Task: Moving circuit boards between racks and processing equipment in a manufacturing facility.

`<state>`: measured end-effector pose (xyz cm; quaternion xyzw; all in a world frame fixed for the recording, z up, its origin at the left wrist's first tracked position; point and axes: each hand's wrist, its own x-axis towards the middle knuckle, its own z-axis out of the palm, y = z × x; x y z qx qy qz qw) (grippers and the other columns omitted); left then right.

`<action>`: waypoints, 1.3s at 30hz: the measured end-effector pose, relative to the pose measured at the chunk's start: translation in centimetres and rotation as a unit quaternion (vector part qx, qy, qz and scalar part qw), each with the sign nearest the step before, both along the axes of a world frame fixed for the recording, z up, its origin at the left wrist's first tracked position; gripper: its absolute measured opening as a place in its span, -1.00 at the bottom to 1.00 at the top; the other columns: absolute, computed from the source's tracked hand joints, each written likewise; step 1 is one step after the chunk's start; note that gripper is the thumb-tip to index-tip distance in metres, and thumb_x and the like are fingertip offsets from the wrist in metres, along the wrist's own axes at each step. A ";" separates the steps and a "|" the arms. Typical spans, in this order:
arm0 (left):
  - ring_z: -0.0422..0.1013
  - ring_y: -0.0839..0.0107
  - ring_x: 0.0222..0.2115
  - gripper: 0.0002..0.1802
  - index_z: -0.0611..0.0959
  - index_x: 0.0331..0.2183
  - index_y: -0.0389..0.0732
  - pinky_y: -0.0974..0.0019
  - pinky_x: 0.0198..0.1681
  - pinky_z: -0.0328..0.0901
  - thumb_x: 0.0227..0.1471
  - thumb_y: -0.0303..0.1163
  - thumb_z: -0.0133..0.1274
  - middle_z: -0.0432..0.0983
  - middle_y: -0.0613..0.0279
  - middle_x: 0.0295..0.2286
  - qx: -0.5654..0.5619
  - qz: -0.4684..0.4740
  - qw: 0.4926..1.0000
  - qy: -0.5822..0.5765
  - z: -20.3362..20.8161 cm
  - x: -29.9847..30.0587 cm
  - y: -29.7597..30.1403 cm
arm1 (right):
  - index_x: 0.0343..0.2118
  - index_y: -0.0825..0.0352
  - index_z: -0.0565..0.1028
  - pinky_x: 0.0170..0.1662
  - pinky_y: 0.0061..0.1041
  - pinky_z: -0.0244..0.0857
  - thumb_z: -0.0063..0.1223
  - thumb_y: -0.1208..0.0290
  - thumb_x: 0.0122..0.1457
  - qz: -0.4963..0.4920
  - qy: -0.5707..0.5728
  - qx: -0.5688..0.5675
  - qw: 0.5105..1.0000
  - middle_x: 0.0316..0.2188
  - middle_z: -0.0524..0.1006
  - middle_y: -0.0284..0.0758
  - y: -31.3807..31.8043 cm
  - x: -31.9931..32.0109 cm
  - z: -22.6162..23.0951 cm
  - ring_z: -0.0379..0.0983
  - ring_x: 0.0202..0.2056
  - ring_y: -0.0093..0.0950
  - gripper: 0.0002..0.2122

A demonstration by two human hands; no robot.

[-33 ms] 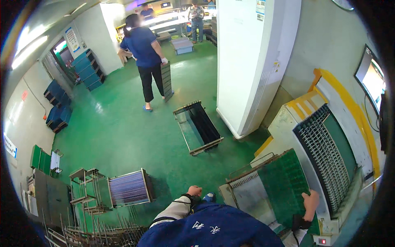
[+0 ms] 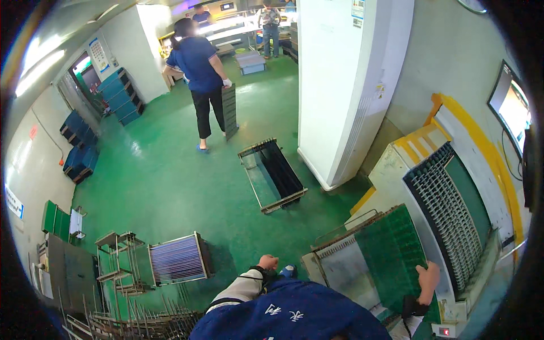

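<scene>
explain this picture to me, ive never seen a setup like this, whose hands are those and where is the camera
There is no robot here: these are a person's bare hands. A wide fisheye camera worn on their head looks down, so straight edges bend toward the rim.

The right hand touches the edge of a green panel; whether it grips or merely rests, I can't tell. The left hand is curled, with nothing visible in it.

To the right is a sloping bed of rollers. On the green floor stand a metal rack with dark contents and another with purplish slats. Farther off stands a co-worker, one gloved hand on an upright ribbed object.
</scene>
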<state>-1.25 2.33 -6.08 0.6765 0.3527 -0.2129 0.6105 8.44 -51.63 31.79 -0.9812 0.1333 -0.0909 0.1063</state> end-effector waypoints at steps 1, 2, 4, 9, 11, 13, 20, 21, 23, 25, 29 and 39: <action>0.35 0.43 -0.73 -0.76 0.51 -0.67 -0.20 0.34 -0.67 0.23 -0.17 -0.25 0.01 0.41 0.30 -0.74 -0.019 0.006 1.000 0.008 0.7 0.4 -0.3 | -0.41 0.42 0.50 -0.28 -0.21 0.24 0.27 0.33 -0.25 -0.015 0.029 0.007 0.999 -0.42 0.47 -0.02 0.5 -0.4 1.2 0.39 -0.32 -0.06 -0.66; 0.34 0.44 -0.74 -0.77 0.50 -0.66 -0.20 0.35 -0.68 0.22 -0.17 -0.26 0.01 0.40 0.31 -0.73 -0.036 0.015 0.999 0.017 1.0 0.5 -0.3 | -0.39 0.42 0.50 -0.26 -0.21 0.24 0.27 0.32 -0.24 -0.029 0.057 0.017 0.998 -0.41 0.48 -0.02 0.8 -0.7 2.0 0.39 -0.31 -0.06 -0.65; 0.33 0.46 -0.74 -0.79 0.49 -0.65 -0.20 0.37 -0.70 0.21 -0.16 -0.29 0.01 0.40 0.32 -0.72 -0.083 0.041 0.996 0.014 1.6 0.8 -0.4 | -0.34 0.43 0.49 -0.25 -0.21 0.24 0.26 0.32 -0.23 -0.041 0.026 -0.006 0.999 -0.40 0.48 -0.03 0.2 -1.4 1.9 0.39 -0.30 -0.05 -0.63; 0.31 0.47 -0.74 -0.83 0.49 -0.61 -0.23 0.37 -0.70 0.21 -0.14 -0.35 0.01 0.40 0.29 -0.71 -0.117 0.022 0.993 0.025 0.6 1.1 0.6 | -0.29 0.45 0.46 -0.21 -0.27 0.22 0.23 0.32 -0.18 -0.055 0.014 -0.003 0.998 -0.34 0.47 -0.04 -3.6 -2.0 2.8 0.36 -0.28 -0.10 -0.61; 0.31 0.46 -0.73 -0.84 0.50 -0.59 -0.25 0.37 -0.69 0.21 -0.14 -0.35 0.00 0.38 0.29 -0.71 -0.099 0.027 0.994 0.031 1.4 1.8 -0.6 | -0.37 0.48 0.46 -0.24 -0.34 0.22 0.18 0.37 -0.13 -0.050 -0.078 0.026 0.995 -0.38 0.47 -0.06 -6.1 -3.1 3.2 0.36 -0.35 -0.15 -0.70; 0.32 0.45 -0.72 -0.83 0.50 -0.57 -0.26 0.36 -0.68 0.22 -0.13 -0.35 0.01 0.38 0.29 -0.71 -0.081 0.014 0.997 0.013 1.9 2.3 -1.3 | -0.30 0.50 0.42 -0.21 -0.43 0.19 0.14 0.36 -0.07 -0.080 -0.135 0.160 0.975 -0.33 0.46 -0.19 -7.9 -3.8 3.4 0.33 -0.32 -0.33 -0.67; 0.34 0.45 -0.70 -0.79 0.52 -0.56 -0.25 0.36 -0.68 0.23 -0.09 -0.29 0.02 0.41 0.27 -0.68 -0.098 -0.056 0.993 0.037 4.1 4.9 -4.2 | -0.02 0.40 0.33 -0.25 -0.56 0.22 -0.03 0.59 -0.03 -0.108 -0.246 0.337 0.902 -0.32 0.44 -0.32 -8.8 -7.5 2.7 0.30 -0.34 -0.52 -0.58; 0.33 0.46 -0.71 -0.79 0.51 -0.56 -0.24 0.37 -0.69 0.21 -0.08 -0.29 0.01 0.40 0.27 -0.68 -0.137 -0.044 0.989 0.040 3.3 5.2 -3.7 | 0.06 0.37 0.31 -0.26 -0.57 0.23 -0.10 0.73 -0.07 -0.064 -0.238 0.232 0.941 -0.33 0.44 -0.34 -9.5 -8.2 1.5 0.29 -0.36 -0.53 -0.48; 0.31 0.48 -0.72 -0.79 0.49 -0.56 -0.23 0.38 -0.71 0.18 -0.06 -0.29 -0.01 0.39 0.27 -0.67 -0.205 -0.005 0.978 0.042 -0.9 4.1 -0.7 | 0.09 0.35 0.26 -0.29 -0.59 0.27 -0.03 0.56 0.06 -0.089 -0.236 0.307 0.918 -0.31 0.46 -0.31 -9.9 -7.0 -1.0 0.34 -0.37 -0.58 -0.53; 0.29 0.46 -0.73 -0.80 0.46 -0.55 -0.22 0.38 -0.73 0.14 -0.03 -0.30 -0.03 0.37 0.29 -0.67 -0.278 0.026 0.960 0.032 -2.1 3.3 0.0 | 0.08 0.38 0.27 -0.33 -0.61 0.28 -0.05 0.63 0.01 -0.162 -0.229 0.368 0.887 -0.30 0.46 -0.30 -9.1 -6.0 -1.4 0.34 -0.41 -0.60 -0.52; 0.07 0.49 -0.66 -0.73 0.29 -0.60 -0.09 0.38 -0.67 -0.11 0.07 -0.21 -0.29 0.08 0.39 -0.68 -0.157 -0.058 0.984 0.062 -0.4 3.6 -1.2 | -0.07 0.44 0.32 -0.23 -0.55 0.27 0.03 0.57 0.01 -0.139 -0.230 0.562 0.782 -0.31 0.47 -0.30 -11.4 -5.2 -5.4 0.34 -0.36 -0.58 -0.63; 0.22 0.42 -0.73 -0.89 0.39 -0.55 -0.24 0.39 -0.73 0.08 -0.03 -0.49 -0.07 0.28 0.24 -0.68 -0.185 0.056 0.981 0.010 5.9 3.3 -2.7 | -0.36 0.29 0.41 -0.23 -0.48 0.31 0.06 0.51 0.05 -0.120 -0.298 0.853 0.411 -0.39 0.47 -0.36 -6.0 -0.7 -4.6 0.38 -0.34 -0.47 -0.89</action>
